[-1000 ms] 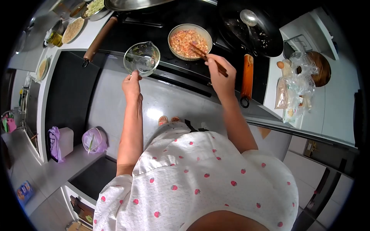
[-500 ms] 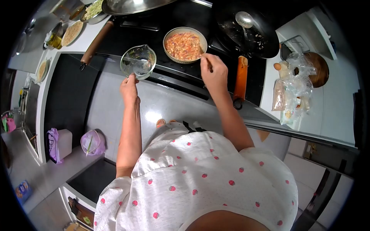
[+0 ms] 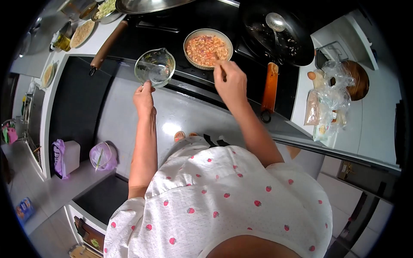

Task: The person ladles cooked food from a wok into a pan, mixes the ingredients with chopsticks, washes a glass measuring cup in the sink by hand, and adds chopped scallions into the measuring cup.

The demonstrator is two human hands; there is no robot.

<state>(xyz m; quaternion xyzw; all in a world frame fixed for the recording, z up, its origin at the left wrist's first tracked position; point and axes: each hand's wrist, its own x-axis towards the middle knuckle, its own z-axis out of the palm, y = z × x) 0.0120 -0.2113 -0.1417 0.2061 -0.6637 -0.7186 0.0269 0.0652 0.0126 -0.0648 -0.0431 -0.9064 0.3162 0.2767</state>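
Note:
On the black stovetop sits a round pale bowl (image 3: 231, 55) filled with a chopped orange-red food mixture (image 3: 205, 49). My right hand (image 3: 232, 84) is closed at the bowl's near right rim, gripping a brown utensil (image 3: 219, 57) whose lower end dips into the mixture; its exact kind is hard to make out. To the left, my left hand (image 3: 144, 98) is closed on the near side of a clear glass bowl with a pouring spout (image 3: 155, 69). Bits of food residue cling inside the glass, which hangs over the stove's front edge.
A black wok (image 3: 301, 41) with a metal ladle (image 3: 275, 22) in it stands right, its orange handle (image 3: 269, 86) jutting toward me. A large metal lid (image 3: 150, 4) and brown handle (image 3: 107, 47) lie left. Plastic bags (image 3: 335, 94) and an egg (image 3: 311, 75) rest on the right counter.
My right hand has shifted slightly left and nearer to me, and the utensil's end has moved left within the mixture. My left hand and the glass bowl have stayed nearly still.

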